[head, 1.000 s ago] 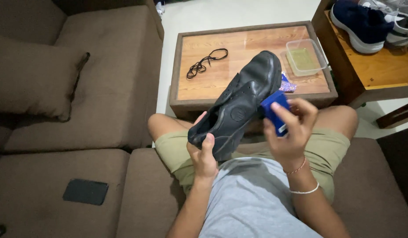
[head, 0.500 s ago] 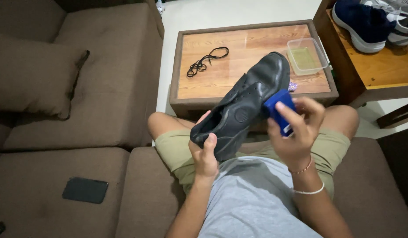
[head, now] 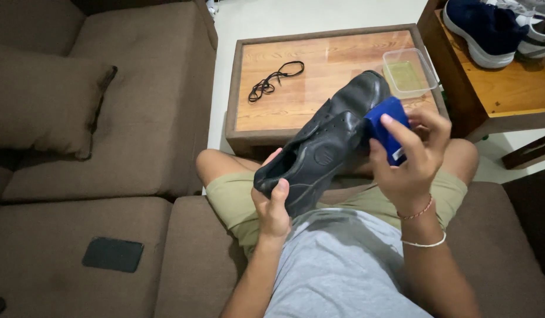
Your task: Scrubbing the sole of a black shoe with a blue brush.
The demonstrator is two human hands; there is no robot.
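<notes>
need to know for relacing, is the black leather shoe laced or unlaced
Unlaced. The black leather shoe shows bare eyelets with no lace through them, and a black lace lies loose on the wooden table.

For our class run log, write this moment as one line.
left hand: holds black shoe | right hand: presses blue sponge on shoe

One black shoe (head: 328, 144), one blue sponge (head: 389, 128), one black lace (head: 274, 79), one clear plastic tub (head: 409, 72), one brown cushion (head: 45, 106), two sneakers (head: 490, 26), and two wrist bracelets (head: 422, 227).
</notes>
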